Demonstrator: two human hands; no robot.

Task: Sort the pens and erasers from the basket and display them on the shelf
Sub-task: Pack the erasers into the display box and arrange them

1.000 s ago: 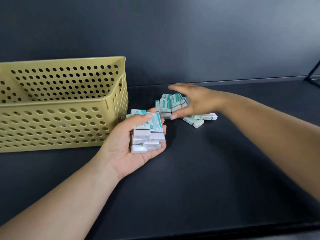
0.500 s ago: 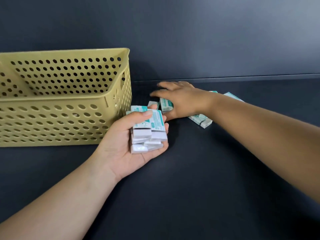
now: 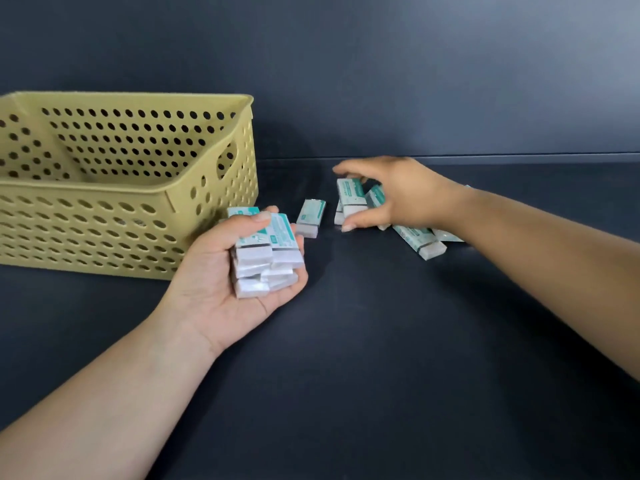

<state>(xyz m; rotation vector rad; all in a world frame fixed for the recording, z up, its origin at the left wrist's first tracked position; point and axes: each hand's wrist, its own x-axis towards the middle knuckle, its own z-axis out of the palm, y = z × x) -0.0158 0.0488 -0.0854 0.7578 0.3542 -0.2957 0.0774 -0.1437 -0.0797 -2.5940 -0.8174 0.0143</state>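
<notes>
My left hand (image 3: 225,285) lies palm up just right of the yellow perforated basket (image 3: 104,216) and grips a stack of several white erasers (image 3: 265,254) with teal sleeves, thumb on top. My right hand (image 3: 388,192) reaches over a loose pile of erasers on the dark shelf (image 3: 346,358) and pinches one eraser (image 3: 351,199) between thumb and fingers. A single eraser (image 3: 310,218) lies apart between both hands. More erasers (image 3: 419,239) lie under and beside my right wrist. No pens are visible.
The basket stands at the left against the dark back wall (image 3: 381,81); what I can see of its inside shows nothing. Bare shelf surface stretches in front of both hands and to the right.
My right hand has lifted from lying flat on the pile and now pinches one eraser. One eraser now lies alone between the hands. The left hand holds its stack as before.
</notes>
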